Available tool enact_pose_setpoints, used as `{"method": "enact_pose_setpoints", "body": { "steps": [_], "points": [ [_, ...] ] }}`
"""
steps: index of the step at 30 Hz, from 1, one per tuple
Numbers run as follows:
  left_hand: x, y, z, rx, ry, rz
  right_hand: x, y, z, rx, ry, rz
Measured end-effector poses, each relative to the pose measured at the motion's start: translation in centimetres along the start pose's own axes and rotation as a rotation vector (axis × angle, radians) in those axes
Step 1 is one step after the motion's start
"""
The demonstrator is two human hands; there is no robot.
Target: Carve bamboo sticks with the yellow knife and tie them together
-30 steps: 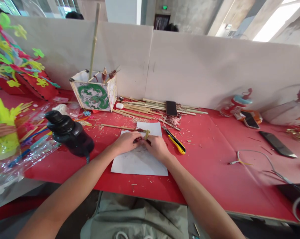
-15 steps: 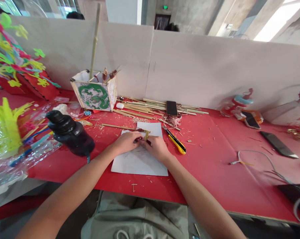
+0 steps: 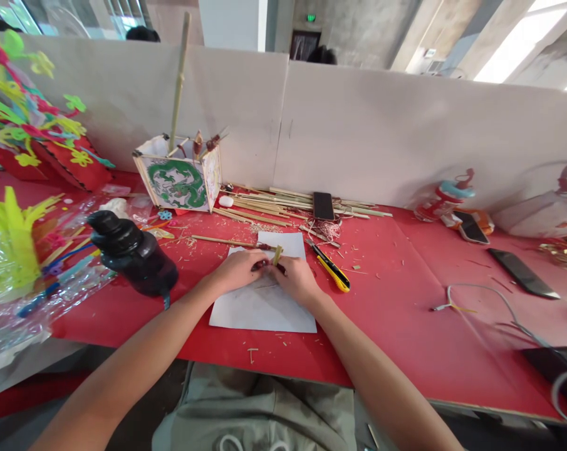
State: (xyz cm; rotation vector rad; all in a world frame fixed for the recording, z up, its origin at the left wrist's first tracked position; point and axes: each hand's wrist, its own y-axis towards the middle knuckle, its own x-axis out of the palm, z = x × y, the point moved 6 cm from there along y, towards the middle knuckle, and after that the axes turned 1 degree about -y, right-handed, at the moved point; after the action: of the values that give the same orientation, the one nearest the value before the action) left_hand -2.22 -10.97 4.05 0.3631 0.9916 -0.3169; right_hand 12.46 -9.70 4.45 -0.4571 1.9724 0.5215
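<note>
Over a white sheet of paper (image 3: 264, 313), my left hand (image 3: 240, 268) and my right hand (image 3: 298, 280) meet with their fingertips together. Between them they pinch a short yellowish bamboo piece (image 3: 277, 255), which sticks up from the fingers. A dark reddish-brown thing (image 3: 259, 265) shows at the fingers of my left hand; its kind is hard to make out. Just behind the hands lies a thin bamboo stick (image 3: 217, 240). Right of my right hand rests a yellow and black utility knife (image 3: 331, 268).
Bamboo strips (image 3: 264, 207) and a phone (image 3: 323, 205) lie along the white partition (image 3: 381, 138). A dragon-painted lantern box (image 3: 177, 181) stands back left, a black bottle (image 3: 133, 254) nearer. Plastic wrap (image 3: 76, 294) lies left; a cable (image 3: 494, 294) and another phone (image 3: 522, 272) lie right.
The hands and the bamboo piece keep almost the same place and grip. Only the camera view has shifted very slightly.
</note>
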Motion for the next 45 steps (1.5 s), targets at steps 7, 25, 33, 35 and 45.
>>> {"method": "enact_pose_setpoints", "body": {
  "steps": [7,25,33,35,45],
  "points": [
    [0.2,0.0,-0.4,-0.034,-0.024,0.002,-1.0,0.2,2.5,0.165,-0.058,0.114],
    [0.2,-0.1,-0.4,-0.022,-0.024,0.012,-1.4,0.2,3.2,0.21,-0.093,0.149],
    [-0.1,0.0,0.0,-0.003,0.001,0.007,0.1,0.1,0.4,-0.008,-0.007,0.002],
    [-0.1,-0.1,-0.1,-0.022,0.0,0.01,-0.5,0.2,1.6,0.096,-0.046,0.059],
    [0.1,0.0,-0.2,0.006,0.014,0.006,0.0,0.1,0.5,0.009,-0.006,0.011]
  ]
}}
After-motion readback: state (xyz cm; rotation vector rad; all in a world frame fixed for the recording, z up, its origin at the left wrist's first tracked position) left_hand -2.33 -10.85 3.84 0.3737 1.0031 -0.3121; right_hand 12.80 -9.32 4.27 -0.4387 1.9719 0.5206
